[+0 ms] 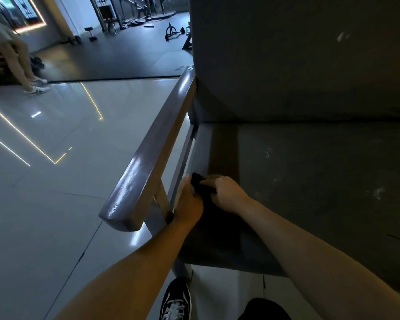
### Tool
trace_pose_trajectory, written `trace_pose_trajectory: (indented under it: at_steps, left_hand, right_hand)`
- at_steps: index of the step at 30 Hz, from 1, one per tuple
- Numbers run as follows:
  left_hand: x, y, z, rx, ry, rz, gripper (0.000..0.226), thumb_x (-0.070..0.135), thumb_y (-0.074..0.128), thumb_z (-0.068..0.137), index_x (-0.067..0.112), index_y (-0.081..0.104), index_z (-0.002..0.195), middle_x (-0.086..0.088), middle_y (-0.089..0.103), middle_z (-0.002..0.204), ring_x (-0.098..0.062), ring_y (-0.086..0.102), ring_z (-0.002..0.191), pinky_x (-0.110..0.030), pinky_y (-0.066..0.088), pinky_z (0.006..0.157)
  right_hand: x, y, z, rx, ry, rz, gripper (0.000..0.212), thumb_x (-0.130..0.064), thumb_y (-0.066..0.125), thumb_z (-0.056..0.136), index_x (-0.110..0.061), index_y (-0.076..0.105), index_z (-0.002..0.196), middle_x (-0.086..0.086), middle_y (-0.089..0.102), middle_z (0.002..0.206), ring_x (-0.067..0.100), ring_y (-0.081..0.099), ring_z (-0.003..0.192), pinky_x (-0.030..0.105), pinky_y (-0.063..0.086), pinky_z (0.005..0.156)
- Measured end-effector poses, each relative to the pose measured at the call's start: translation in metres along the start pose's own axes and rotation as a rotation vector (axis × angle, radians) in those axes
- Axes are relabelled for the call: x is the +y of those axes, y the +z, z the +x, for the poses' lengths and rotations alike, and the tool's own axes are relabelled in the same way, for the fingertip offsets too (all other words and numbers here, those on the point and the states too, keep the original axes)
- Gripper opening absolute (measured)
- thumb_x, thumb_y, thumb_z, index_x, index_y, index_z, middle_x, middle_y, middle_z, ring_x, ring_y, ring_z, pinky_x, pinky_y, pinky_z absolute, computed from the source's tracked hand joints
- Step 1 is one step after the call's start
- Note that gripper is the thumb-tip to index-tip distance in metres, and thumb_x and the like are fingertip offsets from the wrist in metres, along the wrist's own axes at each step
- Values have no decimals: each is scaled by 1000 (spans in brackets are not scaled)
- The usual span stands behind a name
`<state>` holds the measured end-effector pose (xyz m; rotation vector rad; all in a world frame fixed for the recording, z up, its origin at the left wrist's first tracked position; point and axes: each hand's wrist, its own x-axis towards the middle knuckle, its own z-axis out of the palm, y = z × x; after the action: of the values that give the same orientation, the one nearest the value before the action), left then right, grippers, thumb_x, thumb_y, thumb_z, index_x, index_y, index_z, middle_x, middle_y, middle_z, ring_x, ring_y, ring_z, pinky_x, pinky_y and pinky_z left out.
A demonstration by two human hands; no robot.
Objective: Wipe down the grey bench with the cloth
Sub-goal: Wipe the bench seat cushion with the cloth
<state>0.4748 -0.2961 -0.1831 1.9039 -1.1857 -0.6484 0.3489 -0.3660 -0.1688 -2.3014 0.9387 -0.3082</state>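
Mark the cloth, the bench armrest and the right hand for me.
cloth (198, 180): head view, bunched dark fold.
bench armrest (151, 155): head view, glossy top face.
right hand (228, 192): head view, back of hand.

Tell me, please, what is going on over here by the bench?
A person is working on the grey bench with a black cloth. The left hand and right hand both hold it bunched at the left edge of the seat, just inside the armrest. Pale smudges show further along the seat and on the backrest, so most wiping looks not yet done.
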Motion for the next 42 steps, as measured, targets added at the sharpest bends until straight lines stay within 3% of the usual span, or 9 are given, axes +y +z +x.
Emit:
trace_pose_trajectory:
  at_steps: [4, 6, 8, 11, 14, 25, 30, 35, 42]
  left_hand:
    - [-1, 9, -21, 49, 336, 187, 48, 6, 48, 101, 12, 45, 149, -10, 42, 155, -23, 36, 145, -29, 27, 119]
    - [14, 12, -17, -25, 283, 169, 46, 17, 45, 106, 16, 41, 151, -8, 43, 154, -23, 37, 145, -28, 28, 117]
    - [22, 17, -14, -128, 205, 249, 52, 35, 37, 108, 22, 29, 157, -6, 30, 163, -24, 23, 152, -39, 22, 122]
    - [33, 30, -13, -257, 86, 454, 70, 60, 35, 102, 35, 8, 161, 0, -4, 170, -25, -9, 155, -52, 5, 123]
    - [33, 44, -10, -277, 86, 553, 73, 55, 41, 103, 38, -1, 160, -1, -17, 168, -27, -19, 153, -52, 1, 124]
    - [29, 57, 72, -8, 0, 497, 65, 38, 39, 107, 27, 6, 161, -9, -1, 169, -30, -3, 156, -48, 10, 126]
    - [36, 60, 118, 118, -81, 500, 61, 34, 46, 104, 23, 21, 159, -12, 20, 165, -31, 16, 153, -51, 18, 124]
    - [32, 71, 172, 292, -65, 477, 31, 36, 56, 100, 16, 61, 124, -9, 62, 125, -23, 59, 115, -40, 47, 104]
    - [44, 74, 241, 281, 107, 280, 32, 33, 52, 103, 21, 61, 131, -8, 56, 138, -26, 50, 130, -47, 45, 110]
  right_hand:
    - [2, -10, -17, -103, -20, 107, 57, -16, 53, 97, -35, 45, 149, 2, 38, 161, 23, 26, 151, 38, 13, 126]
    - [9, -21, -27, -87, 117, 219, 54, -27, 52, 95, -48, 37, 142, -1, 45, 155, 29, 29, 149, 48, 6, 126]
    - [20, -35, -38, 57, 210, 269, 47, -30, 51, 97, -45, 35, 139, 0, 46, 153, 29, 37, 143, 49, 14, 124]
    - [35, -47, -48, 229, 279, 44, 50, -25, 44, 106, -24, 35, 154, 5, 41, 159, 24, 38, 145, 45, 22, 123]
    - [43, -41, -51, 107, 325, -233, 50, -19, 39, 105, -15, 36, 155, 5, 33, 163, 23, 24, 152, 49, 17, 124]
    - [56, -60, 34, 142, 294, -236, 53, -16, 42, 102, -11, 36, 154, 9, 29, 164, 26, 17, 154, 48, 14, 126]
    - [74, -76, 83, 106, 281, -228, 52, -14, 43, 99, -8, 40, 151, 11, 34, 161, 27, 19, 153, 45, 17, 126]
    - [90, -82, 116, 181, 270, -217, 52, -23, 41, 103, -12, 39, 154, 8, 33, 163, 24, 19, 154, 45, 16, 126]
    - [104, -89, 138, 178, 295, -291, 54, -23, 42, 100, -18, 38, 154, 4, 35, 162, 24, 22, 153, 47, 19, 125]
